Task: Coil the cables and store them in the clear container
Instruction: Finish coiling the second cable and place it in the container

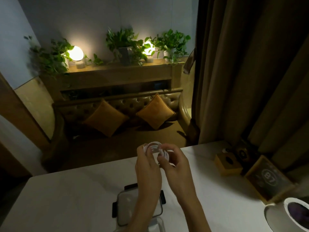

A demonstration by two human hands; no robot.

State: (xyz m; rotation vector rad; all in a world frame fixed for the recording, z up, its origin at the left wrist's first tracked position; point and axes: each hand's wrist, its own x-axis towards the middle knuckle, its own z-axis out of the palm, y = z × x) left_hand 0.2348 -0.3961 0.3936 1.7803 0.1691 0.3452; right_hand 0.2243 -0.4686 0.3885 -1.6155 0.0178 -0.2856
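A white cable (154,146) is wound into a small coil and held up above the far part of the white table (75,198). My left hand (145,166) grips the coil's left side and my right hand (173,163) pinches its right side; fingers hide much of the loops. Below my forearms, near the table's front, lies the clear container (125,210) with dark side latches, partly covered by my left forearm. Whether anything is inside it cannot be told.
At the right of the table stand a yellow wooden box (228,163), a framed sign marked B7 (269,180) and a white cup (291,215). Beyond the table are a brown sofa with orange cushions (155,113), a plant shelf and a curtain (250,72).
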